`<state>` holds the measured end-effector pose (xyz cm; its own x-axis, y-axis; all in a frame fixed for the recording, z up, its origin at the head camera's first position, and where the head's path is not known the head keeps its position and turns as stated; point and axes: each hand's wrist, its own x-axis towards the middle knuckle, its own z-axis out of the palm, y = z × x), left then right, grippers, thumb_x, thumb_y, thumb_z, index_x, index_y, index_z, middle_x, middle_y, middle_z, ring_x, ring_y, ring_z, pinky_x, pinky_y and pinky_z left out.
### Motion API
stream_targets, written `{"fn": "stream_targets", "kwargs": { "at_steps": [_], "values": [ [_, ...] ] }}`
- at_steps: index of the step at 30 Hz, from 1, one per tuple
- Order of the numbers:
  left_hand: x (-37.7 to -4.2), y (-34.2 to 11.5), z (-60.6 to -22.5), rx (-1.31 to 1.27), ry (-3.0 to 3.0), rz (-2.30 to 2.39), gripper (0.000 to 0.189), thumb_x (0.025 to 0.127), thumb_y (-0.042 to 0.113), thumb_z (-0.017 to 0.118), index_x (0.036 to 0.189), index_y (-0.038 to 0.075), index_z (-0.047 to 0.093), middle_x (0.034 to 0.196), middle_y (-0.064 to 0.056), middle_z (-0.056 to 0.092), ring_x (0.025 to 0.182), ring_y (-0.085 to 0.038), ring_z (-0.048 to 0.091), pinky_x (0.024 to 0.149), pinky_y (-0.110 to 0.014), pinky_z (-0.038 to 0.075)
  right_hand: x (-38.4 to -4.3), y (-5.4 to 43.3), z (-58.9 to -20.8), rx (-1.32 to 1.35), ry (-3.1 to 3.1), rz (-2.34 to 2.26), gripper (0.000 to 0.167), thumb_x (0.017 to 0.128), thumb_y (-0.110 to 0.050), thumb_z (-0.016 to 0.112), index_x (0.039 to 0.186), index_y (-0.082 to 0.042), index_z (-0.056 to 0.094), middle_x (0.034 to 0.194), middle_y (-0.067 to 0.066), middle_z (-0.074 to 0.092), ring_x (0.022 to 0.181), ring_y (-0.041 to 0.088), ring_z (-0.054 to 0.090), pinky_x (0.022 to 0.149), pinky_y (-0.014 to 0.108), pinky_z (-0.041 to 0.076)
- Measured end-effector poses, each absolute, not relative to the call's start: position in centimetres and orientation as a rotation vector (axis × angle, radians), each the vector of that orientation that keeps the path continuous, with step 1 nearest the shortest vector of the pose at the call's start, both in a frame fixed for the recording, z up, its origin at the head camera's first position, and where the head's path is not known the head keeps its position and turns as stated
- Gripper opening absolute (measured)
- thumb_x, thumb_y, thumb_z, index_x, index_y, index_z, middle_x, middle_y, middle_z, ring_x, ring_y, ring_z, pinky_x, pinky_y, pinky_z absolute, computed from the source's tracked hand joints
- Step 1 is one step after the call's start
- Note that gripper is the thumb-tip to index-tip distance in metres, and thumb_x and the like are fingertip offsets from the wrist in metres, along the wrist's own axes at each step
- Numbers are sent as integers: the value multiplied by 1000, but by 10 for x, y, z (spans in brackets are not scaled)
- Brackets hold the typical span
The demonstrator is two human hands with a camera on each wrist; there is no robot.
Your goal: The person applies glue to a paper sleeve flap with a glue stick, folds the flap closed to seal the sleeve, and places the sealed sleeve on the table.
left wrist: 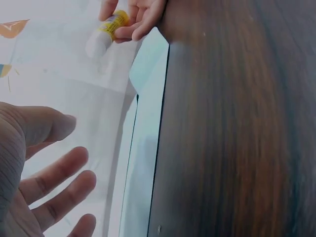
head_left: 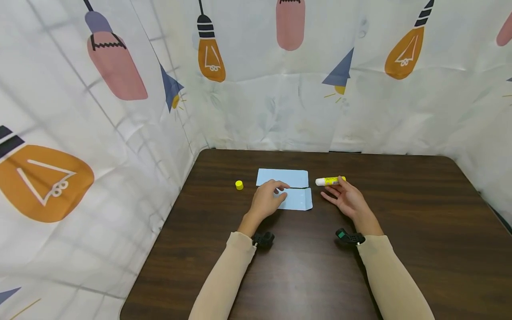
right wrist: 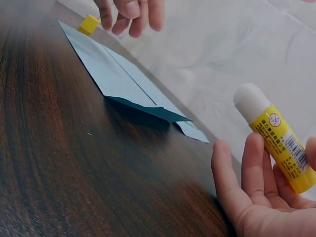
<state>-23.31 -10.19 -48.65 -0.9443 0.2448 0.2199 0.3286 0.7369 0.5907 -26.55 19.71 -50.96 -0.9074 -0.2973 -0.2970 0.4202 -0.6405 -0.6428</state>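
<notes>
A light blue folded paper (head_left: 286, 178) lies on the table, a crease running across it and a small flap at its right end. Over the paper's left part hovers my left hand (head_left: 267, 198), fingers loosely bent and holding nothing; the left wrist view shows the gap between its thumb and fingers (left wrist: 54, 187). To the right of the paper, my right hand (head_left: 352, 202) pinches a yellow glue stick (head_left: 331, 181) between thumb and fingers. Its white end points left, uncapped. In the right wrist view the flap (right wrist: 143, 109) stands raised off the wood.
A yellow cap (head_left: 239, 185) stands left of the paper. The dark wooden table (head_left: 420, 213) reaches back to a white curtain (head_left: 256, 111) printed with lamps, which also hangs along the left side. Each wrist wears a black camera strap (head_left: 264, 240).
</notes>
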Motion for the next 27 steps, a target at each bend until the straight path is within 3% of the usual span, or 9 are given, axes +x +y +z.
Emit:
{"fn": "stream_targets", "kwargs": {
  "at_steps": [9,19,27],
  "values": [
    [-241,-88,-493,-458,-2816,-1167,23,96,20,71,119,19,76,99,0,72,81,-13,63,67,-26,48,-267,198,-510,260,1001,-2541,15,106,-28,51,111,-16,60,105,3,65,106,20,63,94,45,59],
    [-245,-73,-496,-441,-2901,-1103,23,96,24,71,119,26,75,97,4,71,76,-8,62,60,-25,47,-266,198,-510,253,979,-2551,16,106,-29,51,112,-16,59,103,3,65,104,19,63,95,43,58],
    [-246,-64,-494,-432,-2935,-1030,24,95,26,73,119,27,74,88,6,68,54,-9,47,48,-24,36,-267,199,-512,235,931,-2567,17,106,-30,52,111,-14,57,100,5,65,102,20,63,93,43,58]
  ]
}}
